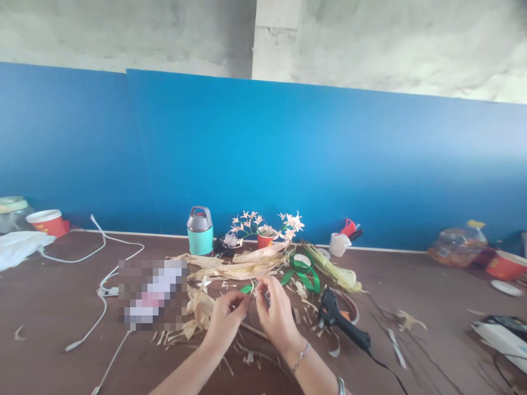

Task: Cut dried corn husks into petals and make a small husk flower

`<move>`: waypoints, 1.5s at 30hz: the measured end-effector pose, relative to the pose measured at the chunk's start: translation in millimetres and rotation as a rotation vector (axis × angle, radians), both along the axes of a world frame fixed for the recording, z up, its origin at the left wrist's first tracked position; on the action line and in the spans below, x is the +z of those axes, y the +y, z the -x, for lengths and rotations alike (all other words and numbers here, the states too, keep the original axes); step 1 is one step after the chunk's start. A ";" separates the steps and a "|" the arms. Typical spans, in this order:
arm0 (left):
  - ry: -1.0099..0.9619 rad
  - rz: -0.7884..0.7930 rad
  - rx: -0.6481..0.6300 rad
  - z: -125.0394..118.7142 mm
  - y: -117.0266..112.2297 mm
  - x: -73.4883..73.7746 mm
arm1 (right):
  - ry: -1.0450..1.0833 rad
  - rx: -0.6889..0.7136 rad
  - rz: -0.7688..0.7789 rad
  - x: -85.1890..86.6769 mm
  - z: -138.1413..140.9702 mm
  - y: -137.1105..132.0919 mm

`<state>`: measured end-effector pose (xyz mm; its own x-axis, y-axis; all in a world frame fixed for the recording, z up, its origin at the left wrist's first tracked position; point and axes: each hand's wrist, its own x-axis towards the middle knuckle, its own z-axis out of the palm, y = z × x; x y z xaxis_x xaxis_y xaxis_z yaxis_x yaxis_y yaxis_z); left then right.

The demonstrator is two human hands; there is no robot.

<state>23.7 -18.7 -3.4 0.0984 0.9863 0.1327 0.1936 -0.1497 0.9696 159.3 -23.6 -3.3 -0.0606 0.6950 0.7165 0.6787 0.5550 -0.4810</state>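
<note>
Over the middle of the brown table, my left hand and my right hand meet with thumbs and fingertips pinched together. Whatever lies between the fingertips is too small and hidden to name; a thin pale sliver shows there. Just behind the fingers lie a small green piece and a white star-shaped flower. Dried corn husks spread beyond the hands, and a crumpled husk lies left of my left hand. To the right of my right hand rest a green ribbon roll and a black glue gun.
At the back stand a teal flask, a red cup with pale flowers, and a white cup. A bundle of pale green stalks lies right of centre. White cables run along the left. A blue panel closes the back.
</note>
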 end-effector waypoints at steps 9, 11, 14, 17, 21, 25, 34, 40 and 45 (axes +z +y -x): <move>-0.004 0.003 0.004 0.4 -2.2 3.4 | 0.037 0.022 0.014 4.0 1.2 -3.8; -0.018 0.002 0.003 0.6 -1.4 3.1 | 0.049 0.039 -0.004 5.9 1.4 -5.0; -0.046 0.000 0.002 0.8 -0.7 2.6 | 0.080 0.032 -0.001 7.8 1.2 -6.1; -0.091 0.005 -0.001 0.7 -0.9 1.9 | 0.107 0.004 0.006 7.2 0.6 -5.4; -0.152 0.017 -0.004 0.6 -1.1 1.2 | 0.119 -0.030 -0.016 4.2 0.3 -3.0; -0.170 0.026 0.037 0.5 -2.4 5.7 | 0.137 -0.030 0.004 1.7 -0.5 -0.7; -0.214 0.073 0.107 -2.0 -10.7 23.0 | 0.142 -0.037 0.017 -1.3 0.0 2.0; -0.261 0.121 0.101 0.1 -6.6 15.1 | -0.219 -0.208 0.092 25.6 -27.1 3.3; -0.289 0.155 0.101 -0.1 -5.2 13.4 | -0.624 -0.658 0.568 38.2 -95.1 -17.4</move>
<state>23.8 -23.9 10.0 -0.0208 0.9997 -0.0116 -0.0861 0.0098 0.9962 254.4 -41.0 34.9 0.2039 0.9467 0.2495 0.9784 -0.2061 -0.0177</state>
